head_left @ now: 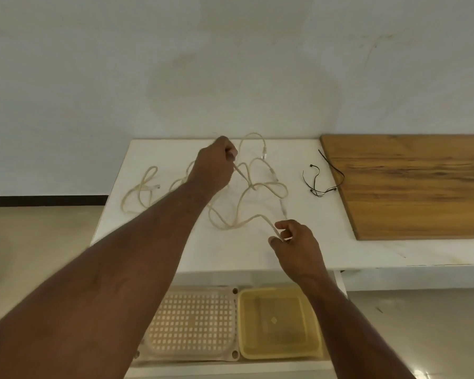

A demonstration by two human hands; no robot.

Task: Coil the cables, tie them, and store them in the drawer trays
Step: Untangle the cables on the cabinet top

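On the white tabletop (153, 242), a loose loop of pale cream cable (140, 192) lies at the left, and the left hand (212, 168) pinches a strand of the tangled cream cable (246, 198) spread across the middle. The right hand (293, 242) pinches another stretch of that tangle near the front edge, above the open drawer holding a perforated beige tray (192, 324) and a translucent yellow tray (279, 324). Thin black ties (316, 184) lie beside a brown wooden board (411, 184) at the right.

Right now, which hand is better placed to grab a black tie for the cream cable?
Right. The right hand pinches the loose cream cable near the counter's front, closer to the thin black ties beside the wooden board. The left hand holds cable farther back and left.
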